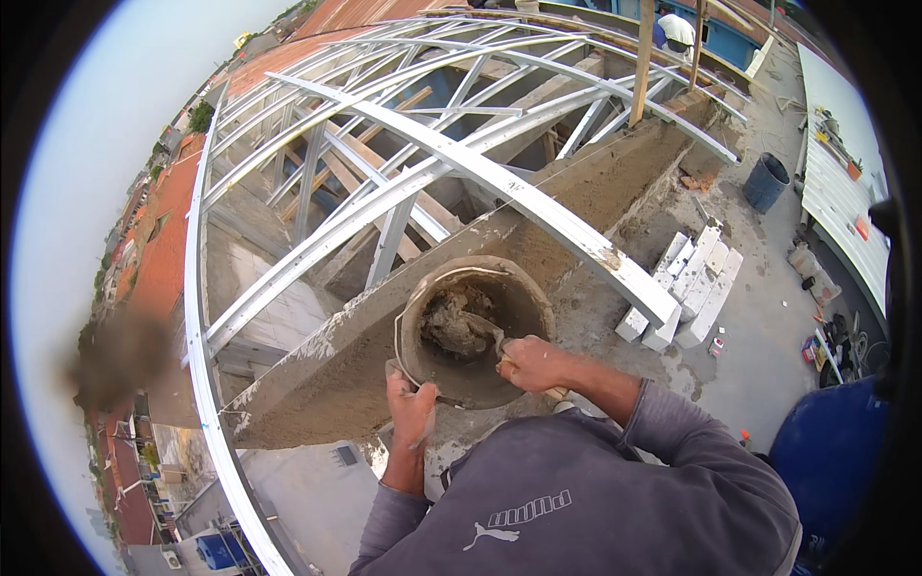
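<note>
A round, mortar-crusted bucket [526, 278] stands tilted in front of me beside a low wall. Wet grey-brown mortar [447, 322] lies heaped inside it. My left hand [411, 408] is closed on the bucket's near-left rim, where a thin wire handle [398, 348] runs along the side. My right hand [531, 365] reaches over the near-right rim, fingers wrapped round the handle of a trowel. The trowel's blade [480, 329] is smeared with mortar and rests against the heap, so its outline is partly hidden.
Silvery metal roof trusses [461, 154] span the left and far side, one beam end jutting close above the bucket. A mortar-coated wall [595, 206] runs diagonally. White blocks [693, 278] and a dark bucket [765, 182] stand right. Another person [675, 31] is far off.
</note>
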The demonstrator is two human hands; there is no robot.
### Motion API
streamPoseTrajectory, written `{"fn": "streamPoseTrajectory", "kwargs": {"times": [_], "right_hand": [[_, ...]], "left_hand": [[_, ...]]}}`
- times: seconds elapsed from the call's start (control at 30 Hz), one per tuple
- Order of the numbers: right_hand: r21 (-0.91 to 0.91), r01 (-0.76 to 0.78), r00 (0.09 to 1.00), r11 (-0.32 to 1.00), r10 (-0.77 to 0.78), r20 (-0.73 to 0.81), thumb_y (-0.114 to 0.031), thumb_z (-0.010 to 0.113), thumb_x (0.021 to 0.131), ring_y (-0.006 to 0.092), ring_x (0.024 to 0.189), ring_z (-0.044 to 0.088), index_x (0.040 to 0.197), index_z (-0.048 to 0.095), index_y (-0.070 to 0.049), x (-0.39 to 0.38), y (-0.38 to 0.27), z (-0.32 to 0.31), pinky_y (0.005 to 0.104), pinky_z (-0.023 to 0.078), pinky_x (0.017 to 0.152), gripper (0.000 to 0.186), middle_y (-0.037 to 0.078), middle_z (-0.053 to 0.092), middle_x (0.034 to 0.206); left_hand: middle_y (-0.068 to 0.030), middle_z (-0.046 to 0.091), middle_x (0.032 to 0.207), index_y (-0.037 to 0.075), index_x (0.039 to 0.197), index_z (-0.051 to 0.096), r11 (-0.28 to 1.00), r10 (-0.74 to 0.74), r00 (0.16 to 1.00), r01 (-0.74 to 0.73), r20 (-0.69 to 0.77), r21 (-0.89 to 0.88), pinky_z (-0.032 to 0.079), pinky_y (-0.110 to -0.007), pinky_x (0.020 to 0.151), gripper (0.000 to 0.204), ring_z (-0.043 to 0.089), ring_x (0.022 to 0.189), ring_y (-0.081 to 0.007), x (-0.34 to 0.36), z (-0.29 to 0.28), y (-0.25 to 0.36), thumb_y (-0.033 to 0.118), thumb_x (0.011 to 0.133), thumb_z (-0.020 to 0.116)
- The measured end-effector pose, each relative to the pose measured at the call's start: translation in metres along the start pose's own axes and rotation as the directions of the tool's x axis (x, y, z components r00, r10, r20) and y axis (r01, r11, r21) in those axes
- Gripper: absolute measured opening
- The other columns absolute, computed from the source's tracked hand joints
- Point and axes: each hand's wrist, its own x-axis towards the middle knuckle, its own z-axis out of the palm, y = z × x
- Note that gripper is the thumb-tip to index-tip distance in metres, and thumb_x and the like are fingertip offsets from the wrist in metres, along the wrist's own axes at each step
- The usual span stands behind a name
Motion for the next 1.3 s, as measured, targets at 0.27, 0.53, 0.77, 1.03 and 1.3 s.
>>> {"fn": "streamPoseTrajectory", "kwargs": {"times": [0.27,0.53,0.77,1.03,1.3], "right_hand": [[-0.354,-0.256,0.963,0.899,0.269,-0.014,-0.012,0.062,0.088,0.0372,0.101,0.070,0.101,0.071,0.001,-0.010,-0.034,-0.019,0.0448,0.059,0.081,0.020,0.022,0.070,0.106],[-0.564,0.007,0.942,0.826,0.184,0.280,-0.012,0.064,0.089,0.0309,0.097,0.074,0.108,0.071,0.004,-0.007,-0.040,-0.022,0.0405,0.061,0.076,0.026,0.015,0.074,0.103],[-0.498,-0.136,0.949,0.857,0.257,0.183,-0.010,0.058,0.092,0.0345,0.105,0.071,0.109,0.072,0.000,0.001,-0.020,-0.016,0.0447,0.060,0.082,0.025,0.021,0.068,0.120],[-0.315,-0.070,0.966,0.947,0.142,0.214,-0.013,0.058,0.090,0.0392,0.099,0.071,0.102,0.071,0.003,0.018,-0.017,0.001,0.0484,0.058,0.082,0.025,0.025,0.071,0.096],[0.716,-0.638,0.763,0.284,0.361,0.537,-0.033,0.052,0.102,0.0144,0.045,0.052,0.089,0.055,-0.006,-0.030,0.081,-0.008,0.0322,0.045,0.039,0.030,0.003,0.052,0.062]], "left_hand": [[-0.0097,0.062,0.123,-0.002,0.132,0.050,0.986,-0.027,0.999,0.020,0.039,0.163,0.050,-0.031,0.092,0.055,0.062,0.108,-0.0173,-0.007,0.017,-0.021,-0.011,0.078,0.055],[-0.0095,0.063,0.120,-0.001,0.129,0.052,0.989,-0.027,0.999,0.021,0.041,0.143,0.051,-0.028,0.087,0.052,0.062,0.103,-0.0146,0.006,0.015,-0.019,-0.012,0.079,0.056],[-0.0086,0.063,0.118,-0.002,0.125,0.052,0.983,0.093,0.995,-0.088,-0.024,0.160,0.049,-0.029,0.091,0.049,0.061,0.105,-0.0149,0.017,0.023,-0.013,-0.010,0.077,0.056],[-0.0090,0.062,0.121,-0.008,0.136,0.051,0.937,0.257,0.966,-0.244,-0.020,0.251,0.050,-0.028,0.089,0.061,0.062,0.108,-0.0141,0.024,0.033,-0.007,-0.008,0.075,0.058],[-0.0170,0.059,0.135,-0.004,0.137,0.050,0.765,0.250,0.916,-0.385,0.314,0.516,0.051,-0.029,0.086,0.066,0.062,0.110,-0.0156,0.004,0.039,0.030,-0.008,0.072,0.062]]}}
